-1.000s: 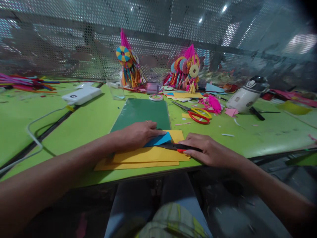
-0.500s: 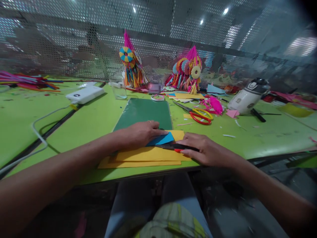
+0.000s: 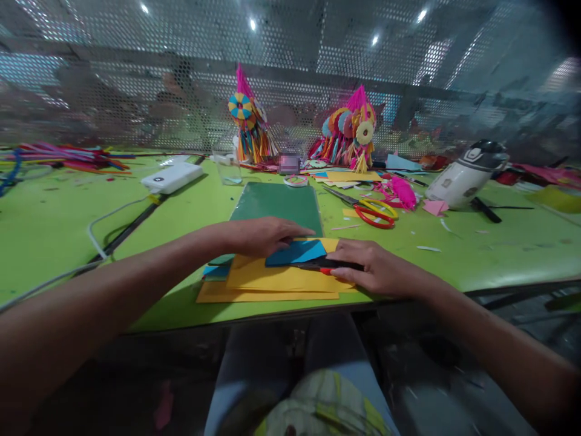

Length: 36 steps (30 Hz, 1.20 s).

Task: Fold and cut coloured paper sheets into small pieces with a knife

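My left hand [image 3: 261, 235] lies flat with its fingers stretched out, pressing on a blue paper piece [image 3: 297, 252]. That paper rests on a stack of yellow-orange sheets [image 3: 272, 281] near the front edge of the green table [image 3: 181, 212]. My right hand [image 3: 370, 271] is closed on a black and red cutter [image 3: 327, 264], whose blade end lies along the lower edge of the blue paper. A dark green cutting mat [image 3: 276, 203] lies just behind the sheets.
Red and yellow scissors [image 3: 372, 213] lie right of the mat. Behind stand two colourful paper ornaments [image 3: 347, 130], a tape roll [image 3: 295, 180], a clear cup [image 3: 227, 169], a white power bank [image 3: 171, 177] with cable, a white appliance [image 3: 463, 175] and coloured strips [image 3: 68, 156] far left.
The view has shifted, so everything sits further right. My left hand now shows more of the blue paper. My right hand with the cutter stays at the paper's edge.
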Each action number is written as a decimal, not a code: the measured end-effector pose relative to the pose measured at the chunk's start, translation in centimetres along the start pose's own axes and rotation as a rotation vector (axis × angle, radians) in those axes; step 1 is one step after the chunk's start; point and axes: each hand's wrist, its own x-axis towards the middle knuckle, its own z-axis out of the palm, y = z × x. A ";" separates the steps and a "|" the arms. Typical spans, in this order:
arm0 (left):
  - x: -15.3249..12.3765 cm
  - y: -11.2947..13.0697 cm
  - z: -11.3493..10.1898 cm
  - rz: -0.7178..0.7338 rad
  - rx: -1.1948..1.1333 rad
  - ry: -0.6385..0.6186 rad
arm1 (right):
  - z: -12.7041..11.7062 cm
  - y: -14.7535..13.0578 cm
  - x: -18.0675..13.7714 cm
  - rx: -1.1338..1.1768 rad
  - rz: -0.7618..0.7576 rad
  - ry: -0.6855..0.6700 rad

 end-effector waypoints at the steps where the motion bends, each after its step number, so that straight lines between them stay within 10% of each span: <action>1: -0.3 -0.1 -0.2 -0.015 -0.039 -0.011 | 0.0 0.0 0.0 -0.001 0.000 0.002; 23: -1.6 -0.7 0.4 -0.025 -0.224 0.109 | 0.7 -2.3 0.0 0.029 -0.007 -0.022; 36: -1.5 -0.1 1.2 0.023 -0.162 0.227 | -1.6 4.2 -1.7 -0.133 0.264 0.484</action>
